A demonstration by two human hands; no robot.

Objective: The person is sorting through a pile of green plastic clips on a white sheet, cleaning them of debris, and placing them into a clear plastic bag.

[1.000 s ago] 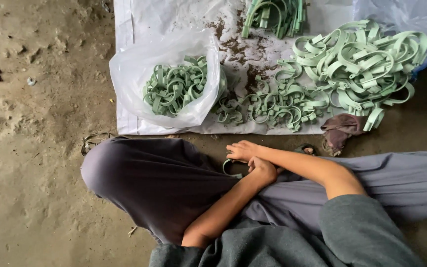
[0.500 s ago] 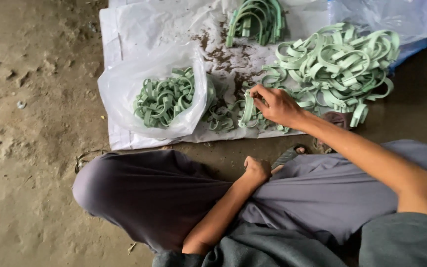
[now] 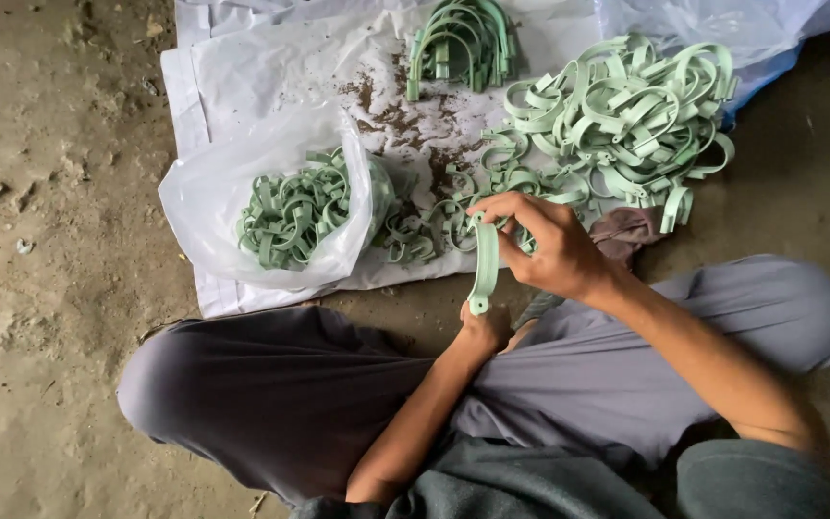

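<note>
My right hand [image 3: 551, 248] holds one pale green plastic clip [image 3: 483, 266] by its upper end, so it hangs down over the sheet's front edge. My left hand [image 3: 485, 332] sits low between my knees, fingers curled, just under the clip's lower tip; whether it touches the clip is unclear. A big loose heap of green clips [image 3: 626, 111] lies at the right on the white plastic sheet [image 3: 242, 58]. A clear plastic bag [image 3: 232, 183] at the left holds several more clips [image 3: 292, 213].
A neat bundle of arched clips [image 3: 463, 38] lies at the sheet's far edge, with brown grit scattered near it. Loose clips [image 3: 415, 235] lie by the bag's mouth. Bare dirt floor [image 3: 40, 240] spreads to the left. My crossed legs in grey trousers [image 3: 271, 404] fill the foreground.
My right hand reached to the clips on the sheet, took one, and has drawn it back toward my lap. The left hand stayed between my knees.
</note>
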